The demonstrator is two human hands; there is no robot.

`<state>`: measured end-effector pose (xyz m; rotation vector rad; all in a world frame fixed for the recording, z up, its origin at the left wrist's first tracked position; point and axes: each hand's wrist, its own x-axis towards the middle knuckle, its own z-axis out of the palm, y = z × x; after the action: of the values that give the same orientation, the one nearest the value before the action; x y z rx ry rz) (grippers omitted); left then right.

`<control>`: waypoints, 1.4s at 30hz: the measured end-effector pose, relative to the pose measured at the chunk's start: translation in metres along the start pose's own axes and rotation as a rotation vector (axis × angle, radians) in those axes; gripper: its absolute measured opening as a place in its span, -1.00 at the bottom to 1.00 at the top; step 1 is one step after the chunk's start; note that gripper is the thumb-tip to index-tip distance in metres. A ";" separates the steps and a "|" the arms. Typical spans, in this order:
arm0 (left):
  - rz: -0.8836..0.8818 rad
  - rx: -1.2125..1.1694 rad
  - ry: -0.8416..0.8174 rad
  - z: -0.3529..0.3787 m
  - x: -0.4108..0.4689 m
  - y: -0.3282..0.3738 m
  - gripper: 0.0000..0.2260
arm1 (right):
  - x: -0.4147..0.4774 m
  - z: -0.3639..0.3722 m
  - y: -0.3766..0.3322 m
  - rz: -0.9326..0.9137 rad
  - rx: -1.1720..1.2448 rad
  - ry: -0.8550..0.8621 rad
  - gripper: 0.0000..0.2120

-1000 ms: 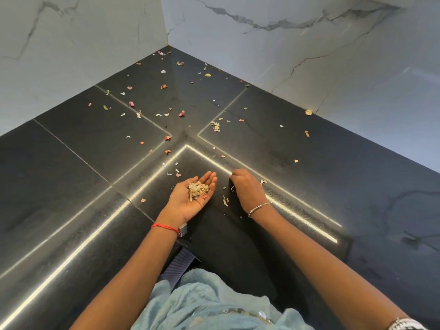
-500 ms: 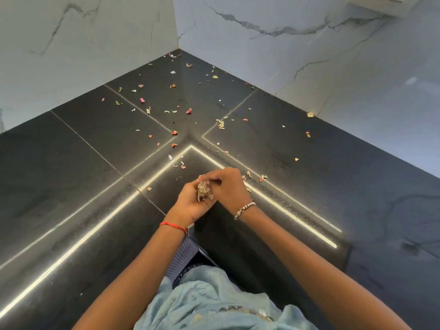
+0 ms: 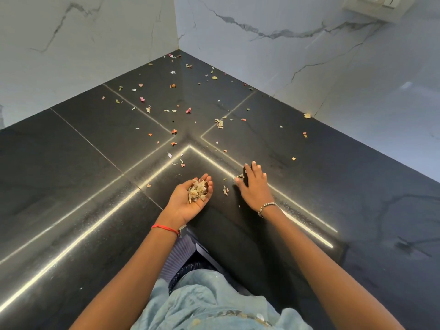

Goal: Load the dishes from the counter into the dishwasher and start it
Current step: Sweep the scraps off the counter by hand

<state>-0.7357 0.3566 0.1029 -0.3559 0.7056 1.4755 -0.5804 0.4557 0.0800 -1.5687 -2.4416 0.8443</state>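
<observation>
No dishes and no dishwasher are in view. I face the inner corner of a black stone counter (image 3: 83, 163). My left hand (image 3: 183, 206) lies palm up just above the counter, cupped, carrying a small heap of pale food scraps (image 3: 197, 190). My right hand (image 3: 256, 189) rests palm down on the counter to the right of it, fingers spread and straight. Its thumb touches a pale scrap (image 3: 239, 177). Another scrap (image 3: 225, 189) lies between the two hands.
Several small pink, orange and green scraps (image 3: 188, 110) are scattered over the counter toward the corner. White marble walls (image 3: 285, 55) close both far sides. A wall socket (image 3: 378, 4) sits at the top right. The counter's front edge is by my body.
Half a second ago my right hand was over the left palm at the heap of scraps. It has moved right and now lies flat on the counter. The left hand has stayed cupped.
</observation>
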 end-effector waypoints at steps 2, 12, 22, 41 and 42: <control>0.006 0.000 0.001 -0.003 -0.002 0.001 -0.72 | -0.002 0.009 -0.008 -0.041 -0.025 -0.031 -0.38; 0.006 0.013 0.021 -0.007 -0.011 0.002 -0.71 | -0.031 0.023 -0.008 -0.430 -0.106 -0.007 -0.66; -0.040 0.055 0.002 -0.010 -0.012 -0.004 -0.71 | -0.039 0.010 -0.015 -0.311 0.098 0.348 -0.83; -0.078 -0.004 -0.004 -0.010 -0.019 -0.012 -0.72 | -0.072 0.003 -0.053 -0.040 0.325 0.368 -0.64; -0.070 -0.008 0.003 -0.012 -0.021 -0.009 -0.72 | -0.073 0.008 -0.045 0.033 0.259 0.308 -0.61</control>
<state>-0.7283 0.3320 0.1051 -0.3855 0.6826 1.4121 -0.5866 0.3755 0.1107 -1.5186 -2.0120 0.8161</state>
